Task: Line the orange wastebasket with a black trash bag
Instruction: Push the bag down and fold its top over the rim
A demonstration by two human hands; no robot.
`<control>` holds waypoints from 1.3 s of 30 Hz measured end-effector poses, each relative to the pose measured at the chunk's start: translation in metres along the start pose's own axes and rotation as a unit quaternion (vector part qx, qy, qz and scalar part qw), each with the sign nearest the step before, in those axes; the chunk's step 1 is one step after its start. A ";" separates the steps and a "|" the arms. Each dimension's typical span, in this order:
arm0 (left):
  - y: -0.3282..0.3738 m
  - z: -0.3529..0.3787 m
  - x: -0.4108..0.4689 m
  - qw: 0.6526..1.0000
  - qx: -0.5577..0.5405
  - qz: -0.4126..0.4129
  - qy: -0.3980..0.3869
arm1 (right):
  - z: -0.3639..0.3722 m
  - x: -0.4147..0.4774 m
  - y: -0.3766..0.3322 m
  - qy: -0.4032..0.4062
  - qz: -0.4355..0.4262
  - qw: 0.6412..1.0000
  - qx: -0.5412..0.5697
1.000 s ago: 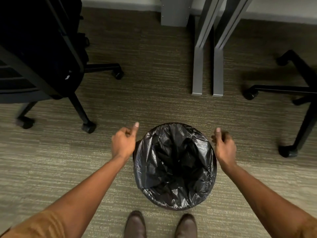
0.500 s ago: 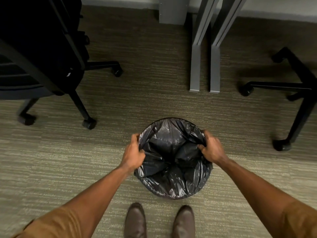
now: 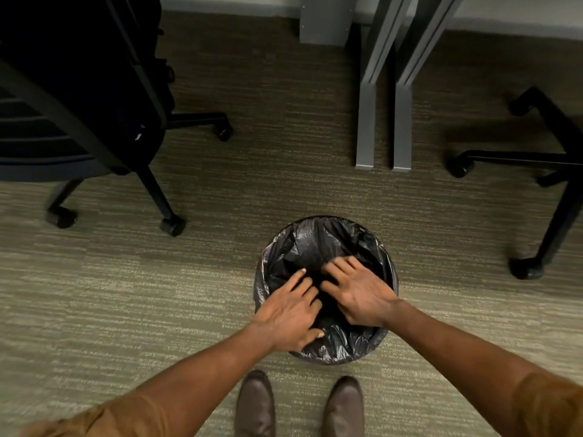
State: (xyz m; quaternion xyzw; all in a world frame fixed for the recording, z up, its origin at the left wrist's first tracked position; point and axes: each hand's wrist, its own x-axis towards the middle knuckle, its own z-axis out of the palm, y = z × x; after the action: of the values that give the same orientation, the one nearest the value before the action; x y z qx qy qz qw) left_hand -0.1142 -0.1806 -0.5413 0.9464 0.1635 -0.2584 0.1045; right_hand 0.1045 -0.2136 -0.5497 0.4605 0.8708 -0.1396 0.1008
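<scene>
While both hands, left (image 3: 288, 313) and right (image 3: 359, 293), press flat-fingered, gripping nothing, into the bag (image 3: 315, 241), hard pushing could drag its overhang off the rim.

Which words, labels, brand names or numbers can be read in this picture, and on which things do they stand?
None can be read.
The black trash bag in the wastebasket shows no print.
A small white mark on the office chair at the left may be a tag, but it is too small and blurred to read.
The gray desk legs and the brown shoes carry no visible text.
</scene>
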 end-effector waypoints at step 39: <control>-0.034 -0.021 0.013 0.905 -0.154 -0.327 0.225 | -0.047 0.056 0.028 0.093 0.126 0.987 0.032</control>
State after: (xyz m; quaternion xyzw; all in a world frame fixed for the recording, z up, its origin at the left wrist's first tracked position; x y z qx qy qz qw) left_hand -0.1062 -0.1393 -0.5343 0.8452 0.5202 -0.0300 0.1188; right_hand 0.0943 -0.1389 -0.5267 0.5807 0.8063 -0.1104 0.0214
